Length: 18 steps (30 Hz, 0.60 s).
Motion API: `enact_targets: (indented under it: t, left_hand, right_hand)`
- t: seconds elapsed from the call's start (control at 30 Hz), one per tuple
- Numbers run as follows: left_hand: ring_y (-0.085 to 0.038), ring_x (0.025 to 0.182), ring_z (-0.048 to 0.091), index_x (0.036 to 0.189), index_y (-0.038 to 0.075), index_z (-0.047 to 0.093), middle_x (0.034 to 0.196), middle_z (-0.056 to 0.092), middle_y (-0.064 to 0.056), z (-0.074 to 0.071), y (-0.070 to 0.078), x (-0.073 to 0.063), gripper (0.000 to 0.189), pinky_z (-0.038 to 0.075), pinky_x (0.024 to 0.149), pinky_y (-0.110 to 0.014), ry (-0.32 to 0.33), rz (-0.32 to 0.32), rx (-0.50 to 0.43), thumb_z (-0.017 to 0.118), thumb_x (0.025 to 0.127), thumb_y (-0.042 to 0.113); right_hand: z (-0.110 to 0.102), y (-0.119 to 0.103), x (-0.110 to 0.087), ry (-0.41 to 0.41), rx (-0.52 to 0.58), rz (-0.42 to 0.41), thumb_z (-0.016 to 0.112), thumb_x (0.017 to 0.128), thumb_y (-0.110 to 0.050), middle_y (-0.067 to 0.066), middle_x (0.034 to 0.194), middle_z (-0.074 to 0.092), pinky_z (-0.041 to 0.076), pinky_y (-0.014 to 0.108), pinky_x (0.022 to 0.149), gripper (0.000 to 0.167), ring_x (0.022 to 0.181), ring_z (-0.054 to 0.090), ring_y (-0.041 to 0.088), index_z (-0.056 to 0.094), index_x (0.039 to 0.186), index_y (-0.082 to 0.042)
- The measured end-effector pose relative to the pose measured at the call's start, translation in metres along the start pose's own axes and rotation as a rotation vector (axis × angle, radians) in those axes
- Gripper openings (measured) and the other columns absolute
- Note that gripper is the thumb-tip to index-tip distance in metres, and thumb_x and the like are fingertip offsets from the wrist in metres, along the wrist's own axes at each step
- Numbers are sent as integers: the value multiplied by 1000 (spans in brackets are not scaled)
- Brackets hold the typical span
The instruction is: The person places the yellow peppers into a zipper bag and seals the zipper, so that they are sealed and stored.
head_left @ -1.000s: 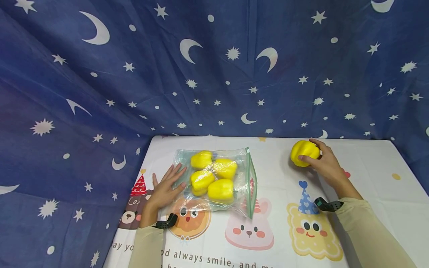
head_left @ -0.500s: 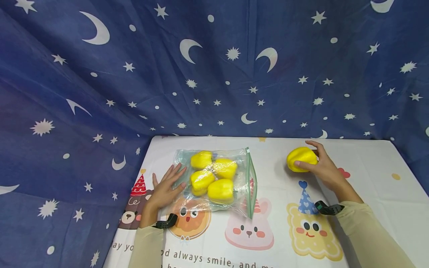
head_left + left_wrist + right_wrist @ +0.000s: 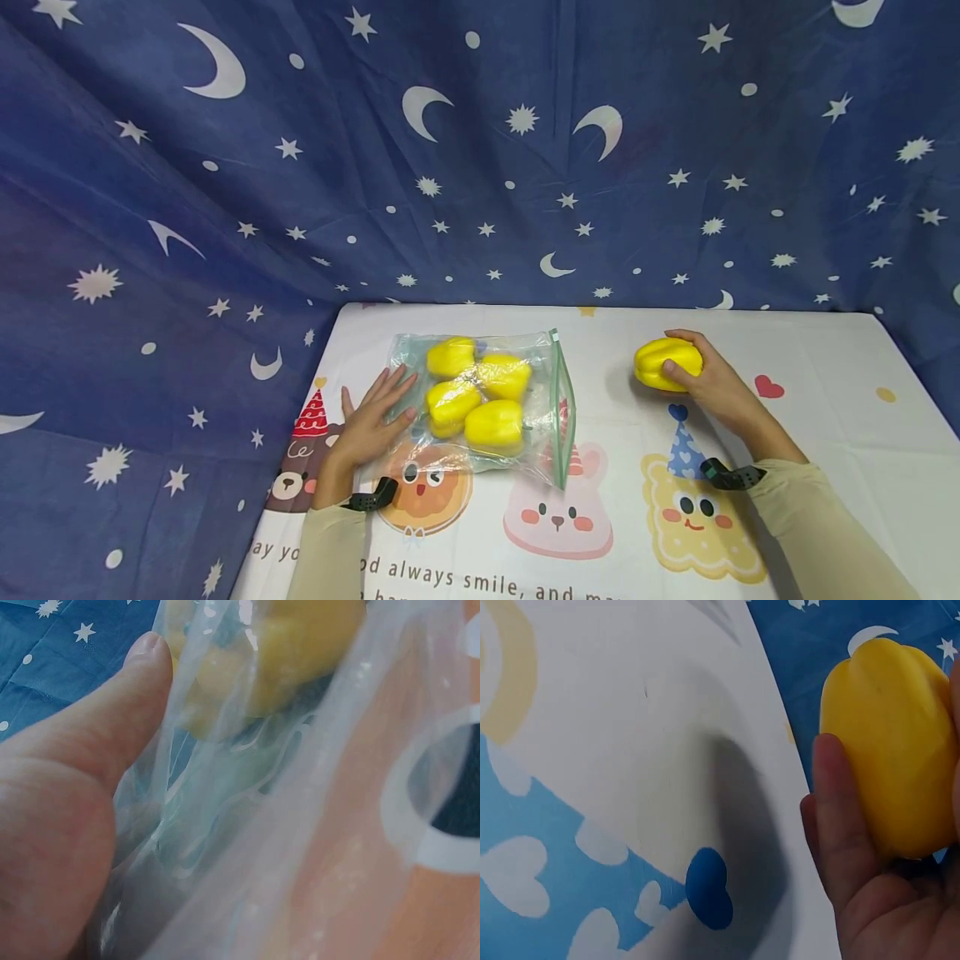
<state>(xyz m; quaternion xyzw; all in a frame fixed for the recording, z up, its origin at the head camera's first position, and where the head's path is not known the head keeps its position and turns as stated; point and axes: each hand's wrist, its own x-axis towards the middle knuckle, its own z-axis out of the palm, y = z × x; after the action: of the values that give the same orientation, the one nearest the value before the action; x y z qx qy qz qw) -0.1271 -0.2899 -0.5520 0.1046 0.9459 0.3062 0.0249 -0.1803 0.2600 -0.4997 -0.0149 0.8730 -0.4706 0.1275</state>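
Observation:
On the right of the head view, my right hand [image 3: 712, 379] grips a yellow bell pepper [image 3: 667, 364] between thumb and fingers. The right wrist view shows the same pepper [image 3: 889, 750] from closer, its shadow falling on the cloth. My left hand [image 3: 372, 423] lies with spread fingers on the closed end of a clear zip bag [image 3: 540, 350]. Several yellow bell peppers [image 3: 495, 425] lie inside that bag, and its green zip edge [image 3: 562, 408] faces right. In the left wrist view the thumb [image 3: 112, 712] is straight against the plastic.
A white tablecloth [image 3: 847, 392] with cartoon prints and lettering covers the table. Behind it and at the left hangs a dark blue curtain [image 3: 480, 167] with moons and stars. A black band [image 3: 731, 475] sits on the right wrist, and another band [image 3: 372, 497] on the left.
My right hand has brought the held bell pepper a little left and nearer, turning it as it moved. The left hand and the bag have stayed put.

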Motion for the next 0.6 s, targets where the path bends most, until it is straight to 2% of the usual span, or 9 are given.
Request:
enact_targets:
  t: [0.1,0.17,0.23,0.33,0.47,0.6]
  left_hand:
    - [-32,160,14,156,35,42,170,27,3,0,0,0,59,-22,110,-78,-3,0,2,59,100,48]
    - [-32,160,14,156,35,42,170,27,3,0,0,1,59,-21,110,-78,-4,0,5,59,100,48]
    - [-32,160,14,156,36,42,170,27,4,0,0,0,59,-22,110,-78,-5,-2,6,59,100,48]
    - [-32,160,14,156,35,42,170,27,2,0,0,0,59,-21,110,-78,-3,-1,3,60,100,47]
    - [-32,160,14,156,36,42,170,27,2,0,0,0,60,-21,110,-78,-4,0,5,59,100,48]
    - [-32,160,14,156,36,41,170,27,3,-1,1,0,60,-22,110,-78,-8,-1,4,59,100,49]
  right_hand:
    - [2,-1,-2,-52,17,-19,50,105,-50,24,147,38,41,57,111,69,124,42,40,21,161,-22]
    - [4,-2,-4,-86,32,-23,46,106,-52,22,147,38,48,42,107,66,124,42,39,22,160,-23]
    - [6,-3,-5,-125,76,-21,46,106,-52,21,147,37,53,27,98,66,122,44,36,24,160,-22]
    - [12,-5,-7,-176,150,-4,53,104,-49,19,145,37,56,19,90,69,121,47,35,24,160,-21]
    - [20,-9,-9,-224,247,15,64,101,-39,17,147,34,58,24,93,75,120,48,33,23,161,-19]
    - [26,-10,-11,-263,302,24,67,100,-29,17,149,31,58,26,94,78,122,48,33,21,162,-19]
